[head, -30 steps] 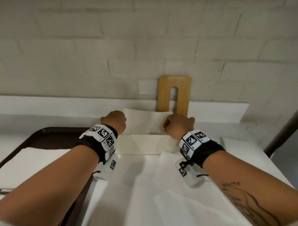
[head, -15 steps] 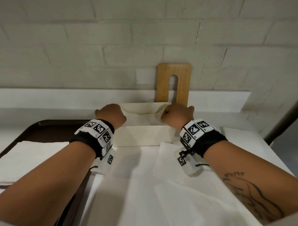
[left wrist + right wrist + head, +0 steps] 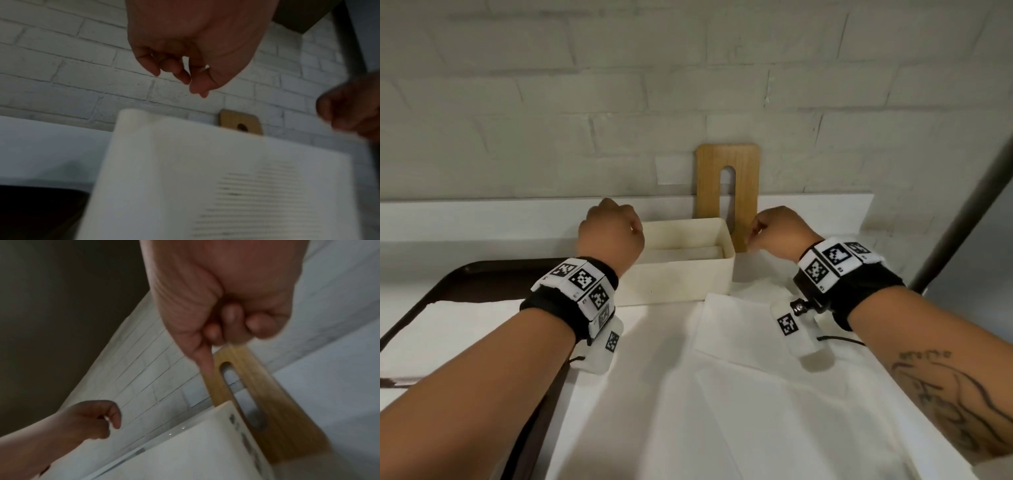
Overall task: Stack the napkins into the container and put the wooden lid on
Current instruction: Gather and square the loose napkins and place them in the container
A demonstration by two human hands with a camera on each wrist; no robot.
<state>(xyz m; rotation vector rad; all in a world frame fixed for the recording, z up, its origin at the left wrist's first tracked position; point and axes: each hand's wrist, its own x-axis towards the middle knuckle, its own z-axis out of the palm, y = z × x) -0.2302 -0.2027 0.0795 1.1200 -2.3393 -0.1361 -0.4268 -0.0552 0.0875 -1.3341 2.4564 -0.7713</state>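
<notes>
The cream rectangular container (image 3: 674,277) stands against the back ledge, with white napkins (image 3: 688,251) lying flat inside it. Behind its right end the wooden lid (image 3: 746,178), which has a long slot, leans upright on the brick wall. My left hand (image 3: 613,233) hovers over the container's left end; in the left wrist view its fingers (image 3: 176,73) hang loosely curled and hold nothing. My right hand (image 3: 774,233) hovers just right of the container, in front of the lid. The right wrist view shows its fingers (image 3: 230,318) tucked into the palm, empty.
A dark brown tray (image 3: 482,277) at the left carries a stack of white napkins (image 3: 448,335). More loose white napkins (image 3: 739,342) lie on the white table in front of the container. A white ledge (image 3: 482,219) runs along the wall. A dark pole (image 3: 962,212) slants at the right.
Both hands held a napkin above the container, lowered it in and let go. They have since lifted and moved apart to the container's two ends.
</notes>
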